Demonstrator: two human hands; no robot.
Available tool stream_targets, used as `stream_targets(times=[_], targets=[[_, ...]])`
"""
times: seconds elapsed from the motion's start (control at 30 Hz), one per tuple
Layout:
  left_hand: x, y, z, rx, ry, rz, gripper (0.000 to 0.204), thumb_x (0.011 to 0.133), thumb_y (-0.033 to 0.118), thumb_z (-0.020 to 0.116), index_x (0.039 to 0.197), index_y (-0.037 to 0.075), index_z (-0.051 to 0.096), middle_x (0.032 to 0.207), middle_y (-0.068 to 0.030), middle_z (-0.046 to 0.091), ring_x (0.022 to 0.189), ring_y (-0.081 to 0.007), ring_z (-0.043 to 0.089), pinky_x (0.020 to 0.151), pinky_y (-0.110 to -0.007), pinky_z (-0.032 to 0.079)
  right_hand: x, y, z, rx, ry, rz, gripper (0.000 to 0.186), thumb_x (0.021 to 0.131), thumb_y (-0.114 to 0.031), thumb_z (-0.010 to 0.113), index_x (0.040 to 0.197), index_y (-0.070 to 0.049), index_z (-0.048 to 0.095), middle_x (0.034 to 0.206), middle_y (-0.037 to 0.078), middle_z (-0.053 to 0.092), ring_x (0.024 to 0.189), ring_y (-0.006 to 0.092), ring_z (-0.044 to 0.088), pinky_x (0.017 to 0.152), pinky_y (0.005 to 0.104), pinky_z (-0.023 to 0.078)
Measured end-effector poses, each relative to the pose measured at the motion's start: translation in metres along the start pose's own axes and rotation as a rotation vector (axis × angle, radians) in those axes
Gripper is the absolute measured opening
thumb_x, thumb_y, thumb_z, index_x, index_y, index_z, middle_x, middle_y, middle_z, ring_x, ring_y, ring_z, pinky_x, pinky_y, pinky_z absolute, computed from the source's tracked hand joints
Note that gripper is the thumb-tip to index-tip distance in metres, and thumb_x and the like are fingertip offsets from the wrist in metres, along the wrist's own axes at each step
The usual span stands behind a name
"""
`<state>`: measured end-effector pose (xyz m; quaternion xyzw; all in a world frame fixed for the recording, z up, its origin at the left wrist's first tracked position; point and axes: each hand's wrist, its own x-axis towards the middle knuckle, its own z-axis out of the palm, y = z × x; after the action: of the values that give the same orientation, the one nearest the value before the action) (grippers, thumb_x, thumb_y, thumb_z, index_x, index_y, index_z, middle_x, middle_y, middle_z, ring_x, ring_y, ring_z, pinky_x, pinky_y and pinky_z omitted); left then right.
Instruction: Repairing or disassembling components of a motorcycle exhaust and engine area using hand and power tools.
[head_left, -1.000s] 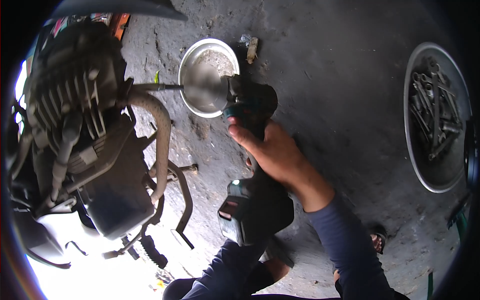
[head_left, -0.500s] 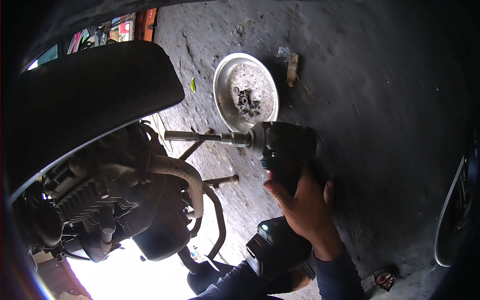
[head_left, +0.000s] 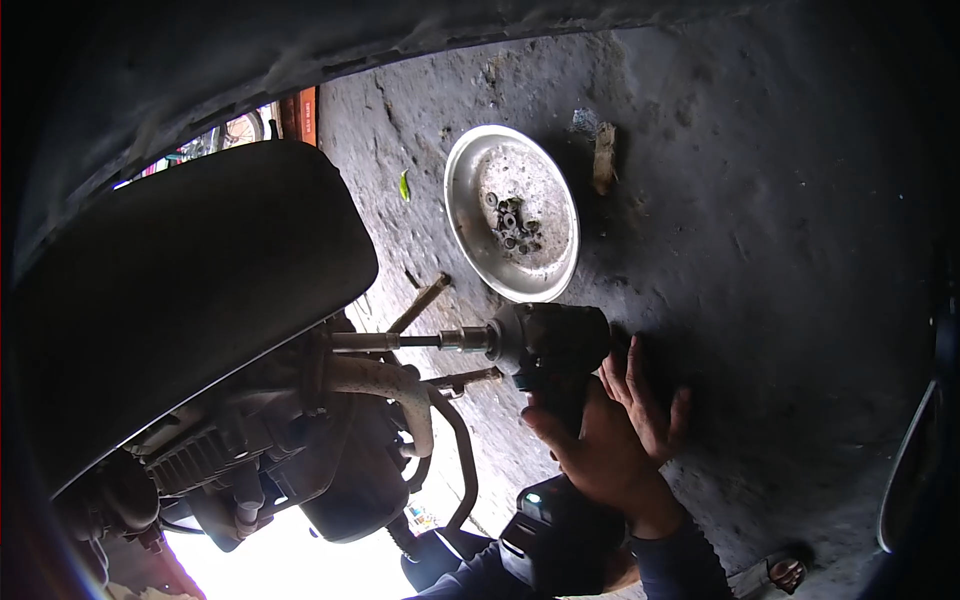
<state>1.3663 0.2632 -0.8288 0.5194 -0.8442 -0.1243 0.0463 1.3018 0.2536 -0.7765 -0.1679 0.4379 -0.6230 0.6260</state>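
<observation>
My right hand (head_left: 585, 450) is wrapped round the dark cordless impact driver (head_left: 550, 345). A long socket extension (head_left: 420, 341) points left from its nose, its tip at the underside of the motorcycle engine (head_left: 210, 470) beside a rusty curved pipe (head_left: 370, 376). My left hand (head_left: 645, 395) shows behind the right one, fingers spread and apparently resting on the dark floor (head_left: 780, 280). Its wrist is hidden by the driver and the right arm. Just above the driver, a round metal bowl (head_left: 468, 200) holds several small nuts or washers (head_left: 510, 221).
A black body panel (head_left: 190, 250) overhangs the left, and a dark curved edge crosses the top. A metal basin's rim (head_left: 900, 460) shows at the right. A wooden scrap (head_left: 604, 160) lies beside the bowl. A sandalled foot (head_left: 785, 572) is at the lower right.
The view has shifted, bringing more of the motorcycle's body into the top left. The driver has moved down from over the bowl, and my left hand has come into sight beside it.
</observation>
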Motion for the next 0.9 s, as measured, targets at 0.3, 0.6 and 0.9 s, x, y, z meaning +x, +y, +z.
stream_targets(times=[0.3,0.6,0.9], targets=[[-0.004,-0.003,0.005,-0.078,-0.016,0.016,0.078,0.085,0.041,0.059,0.144,0.0,0.029,0.151,-0.0289,0.019,0.142,-0.0457,0.016,0.112,-0.057,0.015,0.01,-0.006,0.002,-0.035,-0.036,0.031,0.047,0.09,-0.039,0.064,0.116,0.0,0.053,0.105,0.015,0.065,0.098,0.0266,0.065,0.085,0.0373,0.049],[-0.003,0.014,0.01,-0.079,-0.005,0.017,0.076,0.086,0.04,0.057,0.144,-0.001,0.029,0.151,-0.0289,0.021,0.14,-0.0469,0.019,0.112,-0.055,0.018,0.018,-0.033,-0.008,-0.286,-0.106,0.365,0.07,0.088,-0.053,0.056,0.138,-0.006,0.042,0.135,0.024,0.048,0.137,0.043,0.027,0.114,0.0513,0.016],[-0.004,0.016,0.006,-0.085,0.015,0.034,0.075,0.087,0.039,0.057,0.144,0.0,0.029,0.151,-0.0275,0.021,0.141,-0.0447,0.02,0.112,-0.054,0.019,0.013,0.0,0.008,-0.308,0.131,-0.136,0.048,0.09,-0.037,0.061,0.115,0.003,0.051,0.097,0.025,0.062,0.09,0.038,0.064,0.077,0.0439,0.051]])
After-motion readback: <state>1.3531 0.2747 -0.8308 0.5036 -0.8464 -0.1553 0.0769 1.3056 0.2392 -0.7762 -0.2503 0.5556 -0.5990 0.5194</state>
